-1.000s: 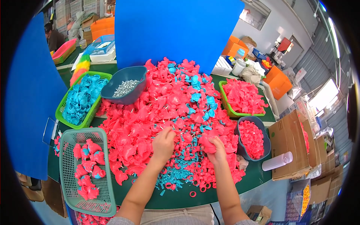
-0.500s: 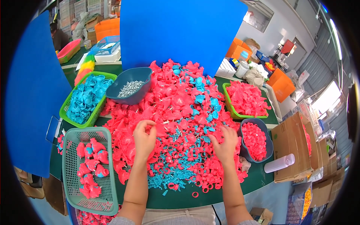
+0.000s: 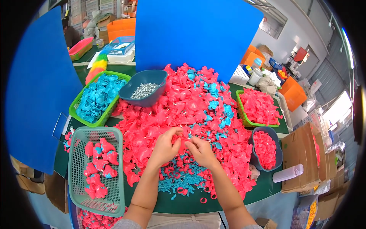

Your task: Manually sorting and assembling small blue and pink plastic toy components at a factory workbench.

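Above the middle of a heap of pink plastic parts [image 3: 148, 122], my two hands have come together. My left hand [image 3: 166, 148] is closed, thumb and fingers pinching a small pink plastic part [image 3: 184, 140]. My right hand [image 3: 203, 153] is closed on it from the other side, its fingertips almost meeting the left ones. The part's exact shape is mostly covered by my fingers. Just below my hands lie pink rings [image 3: 203, 200] and small blue pieces [image 3: 175, 184]; blue curved shells [image 3: 213, 104] are scattered through the heap's right side.
To the left stands a grey-green basket [image 3: 73, 168] with several pink-and-blue assembled pieces. Behind it are a green basket [image 3: 78, 103] of blue shells and a dark bowl [image 3: 162, 86] of metal screws or pins. At right are another green basket [image 3: 244, 110], a blue-grey bowl [image 3: 280, 154] and a bottle [image 3: 288, 173].
My hands were apart over the heap; both have moved inward and met on a small pink part. The whole view has shifted slightly, so the table appears farther right.
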Action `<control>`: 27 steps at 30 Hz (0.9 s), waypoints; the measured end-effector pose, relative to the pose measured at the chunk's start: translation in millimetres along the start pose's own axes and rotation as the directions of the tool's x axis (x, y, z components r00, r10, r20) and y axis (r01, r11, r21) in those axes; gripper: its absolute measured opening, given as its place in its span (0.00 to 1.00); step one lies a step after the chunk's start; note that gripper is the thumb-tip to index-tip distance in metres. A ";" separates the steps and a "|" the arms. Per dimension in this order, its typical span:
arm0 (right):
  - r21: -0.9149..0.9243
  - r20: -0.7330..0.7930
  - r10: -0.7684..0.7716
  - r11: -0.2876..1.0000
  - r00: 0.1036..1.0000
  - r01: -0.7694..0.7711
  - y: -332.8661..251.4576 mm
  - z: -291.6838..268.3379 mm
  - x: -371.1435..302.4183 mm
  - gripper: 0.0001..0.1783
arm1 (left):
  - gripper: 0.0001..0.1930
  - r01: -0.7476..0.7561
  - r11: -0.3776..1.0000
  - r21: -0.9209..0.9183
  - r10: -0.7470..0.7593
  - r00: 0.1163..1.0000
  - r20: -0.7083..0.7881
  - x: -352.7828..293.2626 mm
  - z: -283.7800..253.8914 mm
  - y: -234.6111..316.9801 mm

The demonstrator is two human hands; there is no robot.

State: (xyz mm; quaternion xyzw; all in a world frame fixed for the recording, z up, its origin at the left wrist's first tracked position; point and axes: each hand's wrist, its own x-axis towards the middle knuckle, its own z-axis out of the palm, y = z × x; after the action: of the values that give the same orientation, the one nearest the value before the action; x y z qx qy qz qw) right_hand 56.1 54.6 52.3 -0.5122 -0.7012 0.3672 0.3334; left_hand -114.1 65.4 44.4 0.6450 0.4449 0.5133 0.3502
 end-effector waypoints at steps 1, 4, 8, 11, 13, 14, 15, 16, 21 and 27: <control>0.128 -0.002 0.047 0.991 0.999 -0.046 -0.3 1.6 -0.5 0.13 | 0.11 0.002 1.000 0.003 -0.002 1.000 -0.007 -0.2 -2.3 -0.5; 0.284 0.015 0.070 0.956 0.997 -0.071 7.0 3.9 0.9 0.14 | 0.12 0.051 0.994 -0.101 -0.034 0.986 0.163 1.6 -9.7 -3.4; 0.157 0.035 0.035 0.987 0.999 -0.040 11.9 9.5 2.6 0.14 | 0.11 -0.041 0.999 0.029 0.036 0.991 0.129 2.8 -13.5 -9.2; 0.113 0.064 0.076 0.990 0.995 -0.083 9.4 12.5 5.5 0.14 | 0.09 0.016 0.995 0.102 -0.029 0.992 0.120 1.5 -18.9 -2.2; 0.209 0.043 0.051 0.976 0.998 -0.059 2.3 17.2 6.8 0.15 | 0.09 0.033 0.990 0.136 -0.048 0.993 0.103 1.0 -22.9 2.2; 0.209 0.044 0.049 0.976 0.998 -0.057 2.9 19.9 8.3 0.15 | 0.09 0.051 0.984 0.169 -0.067 0.994 0.089 0.9 -24.5 2.9; 0.279 0.042 0.058 0.958 0.997 -0.067 5.1 22.8 10.0 0.15 | 0.09 0.051 0.984 0.169 -0.066 0.994 0.087 0.8 -25.4 1.4; 0.347 0.041 0.066 0.935 0.997 -0.077 6.3 25.2 11.6 0.15 | 0.09 0.033 0.991 0.130 -0.041 0.997 0.063 0.3 -26.8 -0.8; 0.412 0.165 0.080 0.900 0.983 -0.142 2.4 23.1 17.2 0.15 | 0.09 0.006 0.999 0.038 -0.008 0.999 0.038 -0.5 -37.3 2.4; 0.249 0.150 -0.015 0.968 0.988 -0.023 -6.4 18.8 16.6 0.18 | 0.10 0.071 0.991 0.114 -0.079 0.995 0.061 -3.4 -43.9 11.6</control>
State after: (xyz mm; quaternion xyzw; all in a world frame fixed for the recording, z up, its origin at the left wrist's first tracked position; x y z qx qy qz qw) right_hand 33.0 66.0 49.7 -0.4381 -0.6717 0.4909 0.3403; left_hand -154.6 57.8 63.7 0.6630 0.4852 0.4525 0.3468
